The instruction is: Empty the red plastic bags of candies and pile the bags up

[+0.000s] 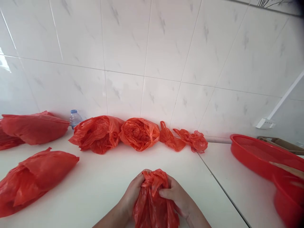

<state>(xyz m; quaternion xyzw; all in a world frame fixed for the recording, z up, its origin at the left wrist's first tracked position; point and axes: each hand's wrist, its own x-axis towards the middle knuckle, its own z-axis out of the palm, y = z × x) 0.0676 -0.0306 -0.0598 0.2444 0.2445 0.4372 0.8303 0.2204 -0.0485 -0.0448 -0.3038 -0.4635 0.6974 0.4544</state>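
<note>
Wrapped bundles (38, 180): they are lying on the white table (99, 193).
Bottle (75, 119): it is standing (blue-capped) by the wall (125, 95).
Left hand (133, 191): we are gripping the red bag (152, 213) on one side.
Bag's place: we are holding it between both hands, nearer than the crumpled bags (140, 136).
Right hand (177, 193): we are grasping the other side, thumb crossing the front.
Baskets (247, 161): they are resting rightward.
</note>
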